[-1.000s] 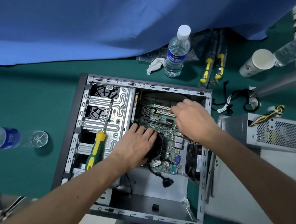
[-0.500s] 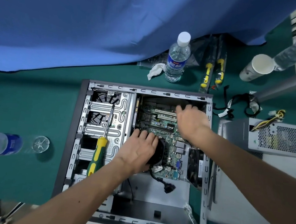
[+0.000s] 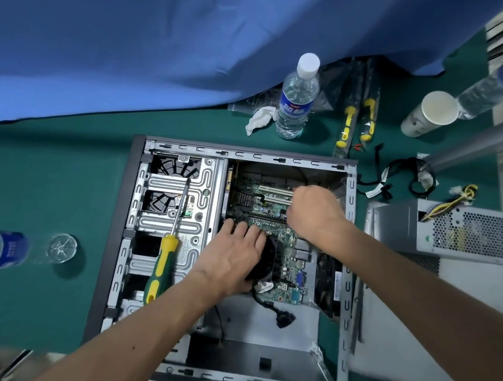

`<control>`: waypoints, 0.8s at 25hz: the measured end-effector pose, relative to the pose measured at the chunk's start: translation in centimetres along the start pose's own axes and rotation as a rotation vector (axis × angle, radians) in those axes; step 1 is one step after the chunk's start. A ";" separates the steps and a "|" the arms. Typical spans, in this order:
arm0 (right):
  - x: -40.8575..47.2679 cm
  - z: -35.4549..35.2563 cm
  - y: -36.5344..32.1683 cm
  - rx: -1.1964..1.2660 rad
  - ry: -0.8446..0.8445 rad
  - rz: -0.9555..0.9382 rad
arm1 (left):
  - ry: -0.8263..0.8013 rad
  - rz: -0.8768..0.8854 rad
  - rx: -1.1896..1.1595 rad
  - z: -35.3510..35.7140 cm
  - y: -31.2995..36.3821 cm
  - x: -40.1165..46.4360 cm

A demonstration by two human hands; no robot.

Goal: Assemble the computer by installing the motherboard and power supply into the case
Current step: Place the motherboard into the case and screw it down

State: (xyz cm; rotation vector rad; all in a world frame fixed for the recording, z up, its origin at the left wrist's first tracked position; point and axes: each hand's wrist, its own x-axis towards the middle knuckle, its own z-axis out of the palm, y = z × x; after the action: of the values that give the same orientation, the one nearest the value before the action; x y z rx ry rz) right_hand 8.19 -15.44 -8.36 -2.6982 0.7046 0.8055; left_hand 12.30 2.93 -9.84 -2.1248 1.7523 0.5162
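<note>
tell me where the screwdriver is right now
In the head view, the screwdriver lies on the drive cage in the case's left half, just left of the left hand.

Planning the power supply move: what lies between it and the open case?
Head view: between power supply and case, only a light grey panel with bare green mat at the gap.
</note>
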 end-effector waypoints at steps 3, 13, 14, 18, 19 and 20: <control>-1.6 -0.1 0.7 -0.073 -0.112 -0.161 | -0.016 -0.012 0.029 0.2 0.1 0.1; -1.1 -0.3 4.7 0.150 0.380 -0.367 | -0.038 -0.027 -0.023 0.0 0.2 0.5; -1.1 -0.1 4.5 0.192 0.402 -0.361 | -0.040 -0.037 -0.050 -0.1 0.1 0.3; -1.2 0.1 4.5 0.266 0.468 -0.333 | -0.001 -0.078 -0.117 -0.4 0.2 0.2; -1.2 0.1 4.6 0.268 0.468 -0.328 | 0.012 -0.088 -0.141 -0.6 0.3 0.5; -1.2 0.1 4.6 0.261 0.458 -0.323 | 0.022 -0.095 -0.152 -0.7 0.4 0.9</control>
State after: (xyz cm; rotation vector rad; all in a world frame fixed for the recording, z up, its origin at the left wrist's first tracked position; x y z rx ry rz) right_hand 4.91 -18.90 -8.16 -2.6646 0.4011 0.0128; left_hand 12.15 1.78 -9.61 -2.3126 1.6614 0.6205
